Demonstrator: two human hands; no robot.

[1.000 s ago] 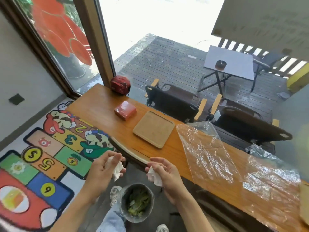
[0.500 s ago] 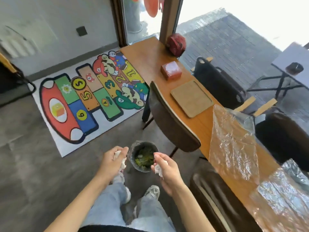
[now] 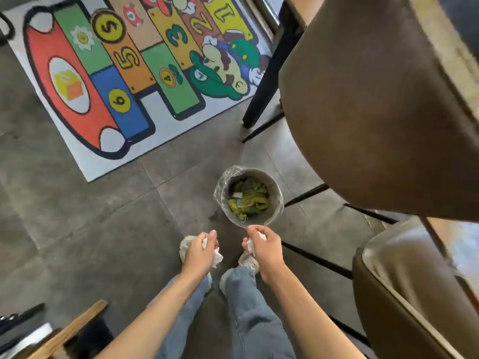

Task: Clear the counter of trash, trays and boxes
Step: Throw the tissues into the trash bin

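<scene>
Both hands grasp crumpled tissue: left hand [image 3: 199, 251] a wad [image 3: 216, 257], right hand [image 3: 264, 248] another [image 3: 250, 245]. The lined bin [image 3: 248, 199] stands on the floor just beyond, slightly right; the right hand is nearer its rim.

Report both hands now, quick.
Left hand: holding a crumpled white tissue.
Right hand: holding another crumpled tissue wad, near the bin.
</scene>
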